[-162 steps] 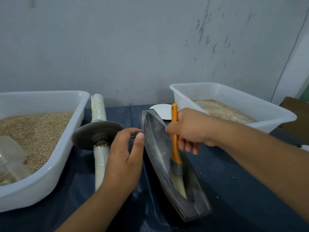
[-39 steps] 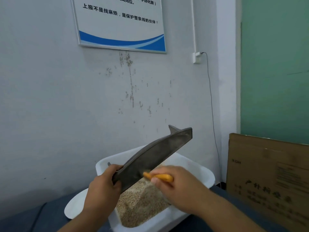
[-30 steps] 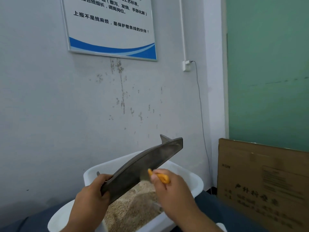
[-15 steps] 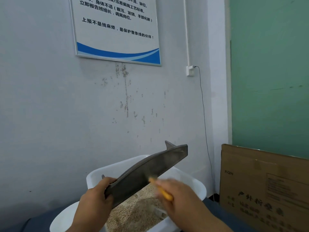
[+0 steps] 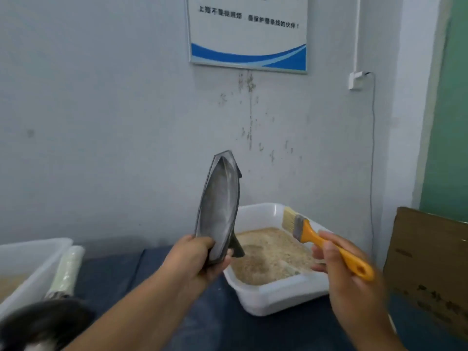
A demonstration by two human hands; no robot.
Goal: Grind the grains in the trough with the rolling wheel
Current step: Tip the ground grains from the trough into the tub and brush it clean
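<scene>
Your left hand point(image 5: 202, 257) grips the trough point(image 5: 219, 209) by its lower end, so its long axis stands nearly upright, hollow side facing you, just left of the tub point(image 5: 276, 295) of ground grain. Your right hand point(image 5: 347, 272) holds the brush point(image 5: 319, 239), bristles up, over the tub. The wheel point(image 5: 43, 323) lies low on your left on the surface, nearer your left hand, so the trough probably goes down there, laid flat.
</scene>
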